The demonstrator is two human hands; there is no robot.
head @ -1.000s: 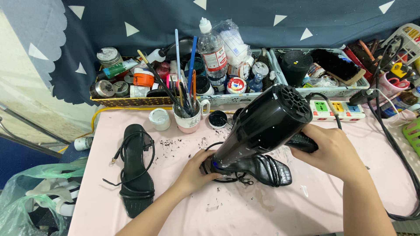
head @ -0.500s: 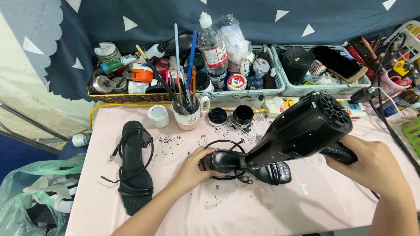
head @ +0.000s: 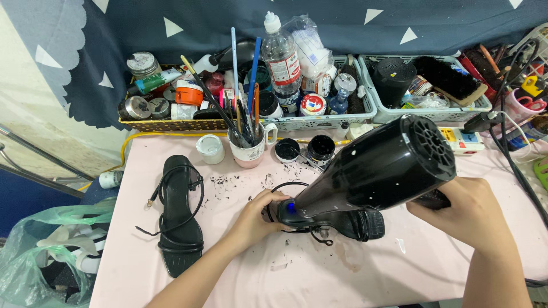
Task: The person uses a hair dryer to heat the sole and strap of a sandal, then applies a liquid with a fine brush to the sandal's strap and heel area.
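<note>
Clutter ringed the work area in the head view. Pink surface (head: 240, 274) carried a second black sandal (head: 180, 219) lying flat well to the left, a white mug (head: 249, 149) stuffed with brushes, a small white cup (head: 210, 148) beside it, and two open pots of black paint (head: 308, 149) just behind the work. Black flecks were scattered between mug and hands. Along the back edge: a yellow basket (head: 171, 122) of tins and tubes, a pale crate (head: 319, 117) with a clear bottle (head: 282, 63), another crate (head: 434, 111) holding a brush. Power strip (head: 465, 140) and cables sat far right. Green plastic bag (head: 40, 251) hung off the left edge.

Black hair dryer (head: 379, 168) blocked most of the black sandal (head: 342, 219) being worked on; only its heel end, straps and toe showed. The nozzle pointed down at the heel end, very close.

Left hand (head: 257, 214): grip closed on the heel end of that sandal, pinning it to the surface. Right hand (head: 465, 214): grip wrapped tight around the dryer's handle, dryer held tilted above the sandal.
</note>
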